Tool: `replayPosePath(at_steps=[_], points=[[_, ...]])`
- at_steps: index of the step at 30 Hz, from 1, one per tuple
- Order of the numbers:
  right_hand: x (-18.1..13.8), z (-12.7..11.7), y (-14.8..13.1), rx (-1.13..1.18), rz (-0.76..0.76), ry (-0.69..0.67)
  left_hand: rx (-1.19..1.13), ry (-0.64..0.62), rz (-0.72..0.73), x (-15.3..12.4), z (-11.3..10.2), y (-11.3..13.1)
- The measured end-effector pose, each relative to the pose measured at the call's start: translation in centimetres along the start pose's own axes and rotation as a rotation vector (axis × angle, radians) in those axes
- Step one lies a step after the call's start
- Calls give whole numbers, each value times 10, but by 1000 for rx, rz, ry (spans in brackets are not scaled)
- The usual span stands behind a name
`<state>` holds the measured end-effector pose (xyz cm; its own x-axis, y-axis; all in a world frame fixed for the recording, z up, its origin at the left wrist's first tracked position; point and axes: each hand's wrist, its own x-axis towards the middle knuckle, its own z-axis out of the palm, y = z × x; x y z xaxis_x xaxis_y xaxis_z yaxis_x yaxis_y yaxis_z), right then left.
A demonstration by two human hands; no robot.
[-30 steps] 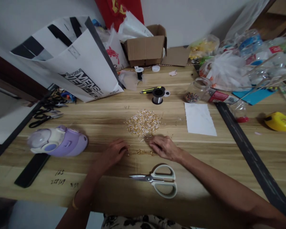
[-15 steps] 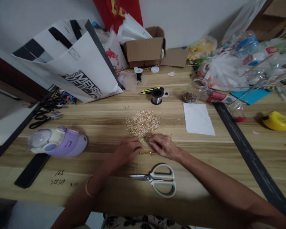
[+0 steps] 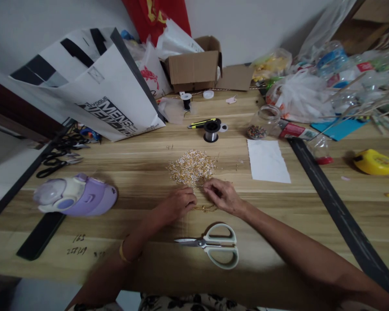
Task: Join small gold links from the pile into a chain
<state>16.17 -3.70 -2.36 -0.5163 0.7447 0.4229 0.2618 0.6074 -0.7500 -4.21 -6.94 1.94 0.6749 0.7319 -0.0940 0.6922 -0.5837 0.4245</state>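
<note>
A heap of small gold metal findings [image 3: 192, 166] is being kept mid-way on the wooden worktop [image 3: 142, 172], with grey-handled scissors [image 3: 214, 246] nearer, a lilac plastic bottle [image 3: 76, 199] left, a white paper sheet [image 3: 268, 160] right.

You have soft, even indoor light on the table [image 3: 278, 207], dimmer along the near edge. The gold pile [image 3: 192, 166] glints a little. A faint shadow lies by the scissors [image 3: 218, 247]. The lens bends the left and right edges; bags [image 3: 300, 93] far right look smeared, the centre sharp

Home craft table [image 3: 142, 172], bead pile [image 3: 192, 166], scissors [image 3: 214, 247], wire spool [image 3: 211, 130]
</note>
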Motion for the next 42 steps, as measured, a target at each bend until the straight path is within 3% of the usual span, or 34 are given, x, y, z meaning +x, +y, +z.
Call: replayPosePath(at_steps=[6,15,18,21,25,31,36,42], points=[[1,-1,-2,6,-6,4,79,76,13,3,-1,-6],[1,0,-1,2,-14,-3,-94,398,-235,-5,-16,-29],[0,0,0,16,-11,-3,-92,341,-275,-16,-21,-34],[-1,1,1,48,21,10,-59,181,-300,-28,-27,-35],[0,1,1,179,165,85,-21,68,-329,-39,-26,-35],[8,-1,-3,472,358,204,-35,82,-302,-40,-14,-36],[10,-3,-3,514,385,235,-15,77,-276,-28,-13,-31],[12,-6,1,527,396,274,25,156,-245,-3,-10,-20]])
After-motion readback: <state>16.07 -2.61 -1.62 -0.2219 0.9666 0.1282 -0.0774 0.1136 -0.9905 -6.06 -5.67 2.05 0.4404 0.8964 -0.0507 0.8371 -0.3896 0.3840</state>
